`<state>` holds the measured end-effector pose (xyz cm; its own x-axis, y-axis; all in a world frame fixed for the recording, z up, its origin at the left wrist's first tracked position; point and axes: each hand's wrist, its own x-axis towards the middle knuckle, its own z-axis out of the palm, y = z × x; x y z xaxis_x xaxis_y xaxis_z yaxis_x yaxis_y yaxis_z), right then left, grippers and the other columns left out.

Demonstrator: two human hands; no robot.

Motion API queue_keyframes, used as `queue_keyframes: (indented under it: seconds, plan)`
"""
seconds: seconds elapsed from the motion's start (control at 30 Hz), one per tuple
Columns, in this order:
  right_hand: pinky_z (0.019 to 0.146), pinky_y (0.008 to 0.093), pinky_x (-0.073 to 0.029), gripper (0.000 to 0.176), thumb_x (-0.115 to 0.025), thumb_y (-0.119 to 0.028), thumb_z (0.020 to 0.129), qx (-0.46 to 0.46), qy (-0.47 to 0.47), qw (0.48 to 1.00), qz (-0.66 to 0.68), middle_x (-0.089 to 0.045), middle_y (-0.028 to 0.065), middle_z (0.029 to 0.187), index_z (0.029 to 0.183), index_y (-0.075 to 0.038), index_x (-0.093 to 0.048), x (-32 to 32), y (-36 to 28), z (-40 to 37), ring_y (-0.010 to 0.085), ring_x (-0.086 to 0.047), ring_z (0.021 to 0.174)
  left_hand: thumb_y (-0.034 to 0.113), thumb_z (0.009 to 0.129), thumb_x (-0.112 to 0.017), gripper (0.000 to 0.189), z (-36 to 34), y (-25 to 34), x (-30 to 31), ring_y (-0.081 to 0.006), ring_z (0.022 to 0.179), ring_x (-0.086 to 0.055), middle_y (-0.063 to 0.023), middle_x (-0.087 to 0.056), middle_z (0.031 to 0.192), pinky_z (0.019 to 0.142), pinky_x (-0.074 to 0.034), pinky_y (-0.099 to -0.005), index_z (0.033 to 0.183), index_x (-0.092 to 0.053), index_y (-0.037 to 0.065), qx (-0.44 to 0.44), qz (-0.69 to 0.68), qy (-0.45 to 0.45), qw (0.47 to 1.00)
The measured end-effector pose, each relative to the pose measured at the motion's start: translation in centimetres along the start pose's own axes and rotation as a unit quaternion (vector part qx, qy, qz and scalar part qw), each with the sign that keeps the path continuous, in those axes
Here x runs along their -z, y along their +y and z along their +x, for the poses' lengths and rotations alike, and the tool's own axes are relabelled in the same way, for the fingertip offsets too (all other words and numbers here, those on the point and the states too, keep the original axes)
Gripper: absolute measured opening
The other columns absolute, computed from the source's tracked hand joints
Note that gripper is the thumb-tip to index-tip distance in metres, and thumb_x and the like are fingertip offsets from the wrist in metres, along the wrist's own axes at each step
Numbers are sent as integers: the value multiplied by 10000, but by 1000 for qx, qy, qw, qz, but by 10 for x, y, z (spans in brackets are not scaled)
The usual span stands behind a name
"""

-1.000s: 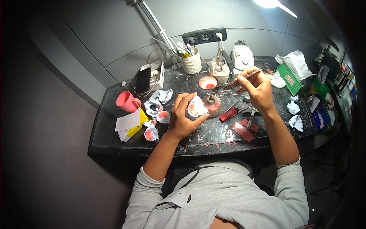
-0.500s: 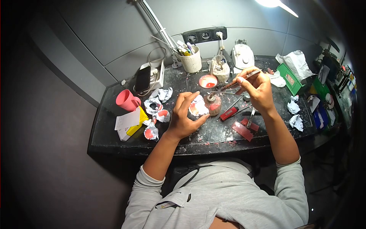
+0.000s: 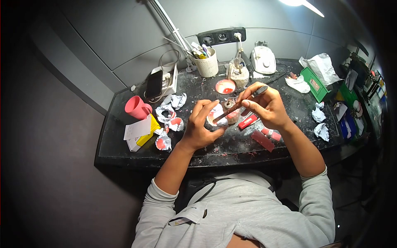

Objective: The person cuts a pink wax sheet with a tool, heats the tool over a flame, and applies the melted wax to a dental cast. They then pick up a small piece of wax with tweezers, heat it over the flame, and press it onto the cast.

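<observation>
My left hand [image 3: 197,131] is closed around a white plaster dental cast [image 3: 212,120] with pink wax on it. In my right hand [image 3: 271,108] is a slim dark wax knife [image 3: 233,110], gripped between thumb and fingers. Its blade end reaches over the cast and seems to touch the pink wax. Just behind the cast stands a small glass spirit burner [image 3: 229,104], partly hidden by the knife and my right fingers. Under my right hand lie a red object [image 3: 248,121] and pink wax sheets [image 3: 262,141].
More plaster casts [image 3: 163,143] lie at left by a pink mug [image 3: 137,107]. Farther back are a dish of pink wax [image 3: 225,87], a pen cup [image 3: 206,66] and a phone [image 3: 154,84]. At right are a green box [image 3: 315,86] and plaster pieces [image 3: 321,132].
My right hand has moved down and left, bringing the wax knife from the burner's top to the cast. My left hand still holds the cast in nearly the same spot.
</observation>
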<state>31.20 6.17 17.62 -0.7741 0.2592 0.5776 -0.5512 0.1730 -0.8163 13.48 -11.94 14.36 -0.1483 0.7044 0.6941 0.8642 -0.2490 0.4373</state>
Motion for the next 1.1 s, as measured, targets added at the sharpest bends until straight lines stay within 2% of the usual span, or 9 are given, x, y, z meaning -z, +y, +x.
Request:
queue_keyframes:
  seconds: [0.4,0.67,0.87,1.1]
  plan:
    - [857,311,-600,116,-648,-18,984,19,-8,999,-46,-699,107,1018,1068,49,-603,-3,3,-3,145,-698,953,163,640,-927,736,-2,-3,0,-311,1029,-640,-172,-621,1132,889,-530,-390,1297,-635,7,2,6,9,1000]
    - [829,298,-617,112,-655,13,962,77,-12,987,-142,-726,136,1012,1051,67,-613,-8,-5,-3,179,-739,946,337,706,-939,736,-2,-7,-1,-308,1012,-642,-179,-621,1119,881,-529,-392,1280,-638,-13,-1,11,16,1000]
    - [845,308,-625,116,-636,37,960,71,-10,991,-110,-724,142,1012,1067,69,-605,-7,-4,-3,192,-743,950,327,711,-935,731,-1,-4,0,-309,1023,-643,-179,-629,1117,883,-530,-392,1285,-634,-9,-9,19,13,1000]
    - [857,321,-624,125,-626,37,969,81,-36,986,-140,-712,146,1025,1084,67,-588,-6,-7,-2,197,-732,970,310,707,-938,727,-2,-4,0,-307,1025,-643,-176,-629,1122,882,-531,-392,1292,-636,1,-8,14,5,1000]
